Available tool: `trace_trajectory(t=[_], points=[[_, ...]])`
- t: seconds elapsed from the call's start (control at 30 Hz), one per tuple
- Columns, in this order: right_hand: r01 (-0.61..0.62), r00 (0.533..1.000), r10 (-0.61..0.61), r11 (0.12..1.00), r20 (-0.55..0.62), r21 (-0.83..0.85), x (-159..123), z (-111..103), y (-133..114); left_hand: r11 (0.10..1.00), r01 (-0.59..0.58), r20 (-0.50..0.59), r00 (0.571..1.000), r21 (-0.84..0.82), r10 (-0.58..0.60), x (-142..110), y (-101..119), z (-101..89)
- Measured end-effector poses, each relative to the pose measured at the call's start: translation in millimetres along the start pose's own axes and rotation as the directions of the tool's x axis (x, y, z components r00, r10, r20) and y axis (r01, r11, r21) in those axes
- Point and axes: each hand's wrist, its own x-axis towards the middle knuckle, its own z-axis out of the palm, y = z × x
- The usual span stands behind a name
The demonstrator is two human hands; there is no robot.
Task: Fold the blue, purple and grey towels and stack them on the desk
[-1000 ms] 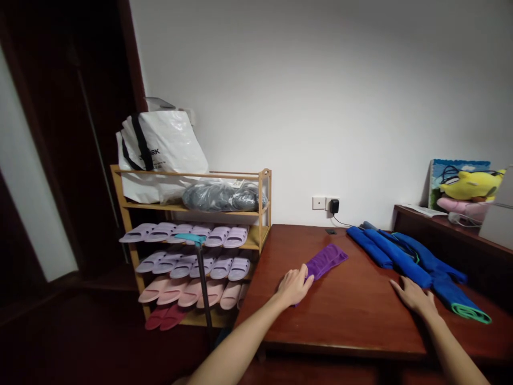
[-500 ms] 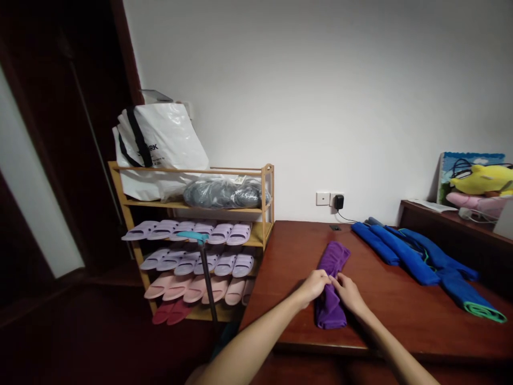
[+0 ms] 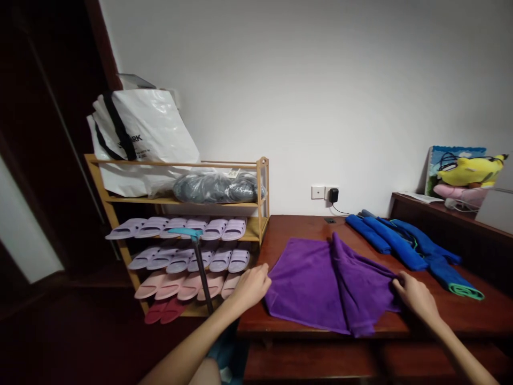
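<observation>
On the tabletop (image 3: 296, 225) before me: purple cloth (image 3: 304, 278), spread out, bunched right of its middle.
My left fingers (image 3: 263, 271): clamped on its left edge.
My right fingers (image 3: 402, 280): clamped on its right edge.
Blue cloths (image 3: 395, 243): beyond my right fingers.

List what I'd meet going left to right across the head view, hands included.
White bag → left hand → purple cloth → right hand → yellow plush toy.

Purple cloth (image 3: 300, 283) — gripped edge hidden in right hand (image 3: 414, 294).
</observation>
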Motion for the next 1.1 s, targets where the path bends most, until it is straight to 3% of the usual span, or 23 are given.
trace_trajectory(t=[0.17,0.3,0.43,0.53,0.6,0.7,0.87,1.0,1.1], points=[[-0.008,0.998,-0.001,0.989,-0.062,-0.145,2.2,-6.2,28.7,0.994,-0.01,0.036,0.999,0.108,0.006,-27.1,-18.0,-20.5],[0.116,0.98,-0.145,0.972,-0.135,-0.203,6.5,-0.3,5.7,0.989,-0.06,0.048,0.997,0.138,0.053,-27.4,-5.9,-23.5],[0.354,0.935,-0.352,0.933,0.043,-0.066,12.4,25.2,-36.7,0.959,-0.275,0.053,0.959,-0.071,0.279,-2.2,19.3,0.1],[0.331,0.932,-0.326,0.944,0.156,-0.004,14.6,41.9,-42.4,0.949,-0.28,0.146,0.943,-0.144,0.3,11.3,23.4,21.6],[0.276,0.945,-0.268,0.961,0.187,-0.016,16.1,46.3,-25.6,0.954,-0.263,0.17,0.943,-0.146,0.286,11.5,16.8,30.1],[0.213,0.951,-0.204,0.977,0.231,-0.013,16.5,45.3,20.3,0.959,-0.245,0.156,0.951,-0.14,0.265,2.1,2.1,33.0],[0.231,0.928,-0.246,0.969,0.281,0.086,13.7,27.8,89.2,0.968,-0.206,0.135,0.965,-0.142,0.225,-21.8,-10.2,27.0],[0.168,0.947,-0.199,0.976,0.253,0.14,26.3,3.5,102.7,0.985,-0.151,0.161,0.973,-0.086,0.163,-31.3,-3.5,18.8],[0.184,0.979,-0.192,0.978,0.074,0.101,41.5,-0.6,88.6,0.993,-0.109,0.083,0.99,-0.048,0.113,-19.1,3.9,16.0]])
